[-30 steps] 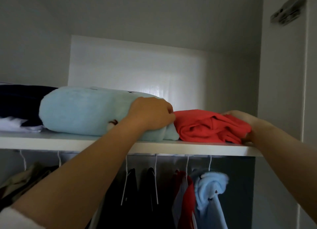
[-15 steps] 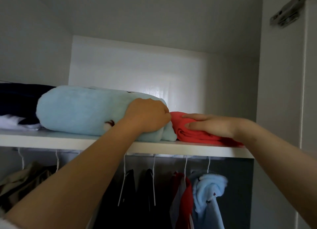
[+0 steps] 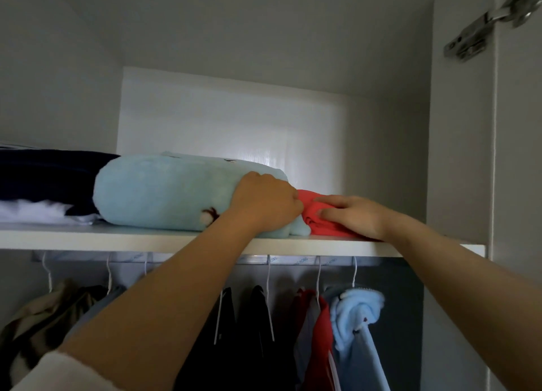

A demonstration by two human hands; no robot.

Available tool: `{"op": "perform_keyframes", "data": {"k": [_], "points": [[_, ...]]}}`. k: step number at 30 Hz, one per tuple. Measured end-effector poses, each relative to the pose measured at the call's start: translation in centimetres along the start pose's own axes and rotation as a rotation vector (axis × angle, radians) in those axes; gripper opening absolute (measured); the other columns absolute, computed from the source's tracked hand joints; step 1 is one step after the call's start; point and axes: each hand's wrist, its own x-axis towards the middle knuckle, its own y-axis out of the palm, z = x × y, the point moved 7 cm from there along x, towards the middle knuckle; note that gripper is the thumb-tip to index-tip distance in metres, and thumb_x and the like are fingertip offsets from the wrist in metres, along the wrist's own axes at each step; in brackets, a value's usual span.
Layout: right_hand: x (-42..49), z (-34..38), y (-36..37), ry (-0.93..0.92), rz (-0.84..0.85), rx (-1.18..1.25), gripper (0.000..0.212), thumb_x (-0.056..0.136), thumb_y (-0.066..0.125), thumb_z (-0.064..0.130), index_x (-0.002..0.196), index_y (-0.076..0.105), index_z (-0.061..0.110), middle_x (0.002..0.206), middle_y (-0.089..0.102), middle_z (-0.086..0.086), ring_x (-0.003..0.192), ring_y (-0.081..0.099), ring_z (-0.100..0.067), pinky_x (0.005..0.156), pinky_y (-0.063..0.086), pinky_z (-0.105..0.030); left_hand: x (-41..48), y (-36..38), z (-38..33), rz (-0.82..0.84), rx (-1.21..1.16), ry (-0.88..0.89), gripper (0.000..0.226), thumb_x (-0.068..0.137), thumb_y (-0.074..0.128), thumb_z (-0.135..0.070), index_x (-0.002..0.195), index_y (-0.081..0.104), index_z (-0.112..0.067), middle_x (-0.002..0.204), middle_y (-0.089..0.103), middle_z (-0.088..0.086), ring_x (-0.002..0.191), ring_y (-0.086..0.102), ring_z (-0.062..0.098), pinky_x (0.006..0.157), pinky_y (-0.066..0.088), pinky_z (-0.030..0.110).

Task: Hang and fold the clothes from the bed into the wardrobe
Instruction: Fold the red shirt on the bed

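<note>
A folded red garment (image 3: 315,225) lies on the white top shelf (image 3: 117,238) of the wardrobe, squeezed against a rolled light-blue fleece (image 3: 164,194). My right hand (image 3: 355,214) lies flat on the red garment with straight fingers, pressing it down. My left hand (image 3: 265,204) is curled against the right end of the blue fleece, gripping it. Most of the red garment is hidden under my right hand.
A dark navy folded item (image 3: 50,176) over a white one (image 3: 38,213) sits at the shelf's left. Below, clothes hang on white hangers: black garments (image 3: 249,332), a red one (image 3: 319,332), a light-blue fleece (image 3: 357,317). The wardrobe side wall (image 3: 457,156) stands at the right.
My right hand moved from the red garment's right end to lie flat on top, flattening it. The left hand has stayed on the blue fleece.
</note>
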Motion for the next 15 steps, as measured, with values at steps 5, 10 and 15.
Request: {"op": "perform_keyframes", "data": {"k": [5, 10, 15], "points": [[-2.2, 1.2, -1.6, -0.057, -0.237, 0.060, 0.044, 0.093, 0.047, 0.037, 0.136, 0.040, 0.038, 0.145, 0.042, 0.003, 0.130, 0.040, -0.021, 0.106, 0.029, -0.033, -0.9, -2.0, 1.2, -0.180, -0.339, -0.090, 0.026, 0.087, 0.047, -0.031, 0.102, 0.067, -0.030, 0.110, 0.066, -0.007, 0.102, 0.056, 0.019, 0.081, 0.037, 0.027], [-4.8, 2.9, -2.8, -0.111, -0.386, 0.181, 0.035, 0.093, 0.048, 0.032, 0.128, 0.052, 0.033, 0.132, 0.052, 0.002, 0.116, 0.048, -0.015, 0.093, 0.032, -0.024, -2.5, -3.6, 1.4, -0.244, -0.575, -0.105, 0.023, 0.085, 0.048, -0.020, 0.095, 0.068, -0.025, 0.101, 0.067, -0.007, 0.095, 0.058, 0.019, 0.085, 0.047, 0.033], [-7.8, 4.4, -3.1, -0.117, -0.450, 0.280, 0.023, 0.093, 0.050, 0.025, 0.111, 0.063, 0.024, 0.109, 0.058, 0.007, 0.101, 0.048, -0.008, 0.088, 0.033, -0.021, -5.8, -4.8, 1.1, -0.264, -0.618, -0.133, 0.022, 0.088, 0.047, -0.020, 0.091, 0.068, -0.025, 0.099, 0.066, -0.006, 0.089, 0.057, 0.017, 0.079, 0.046, 0.028]]}}
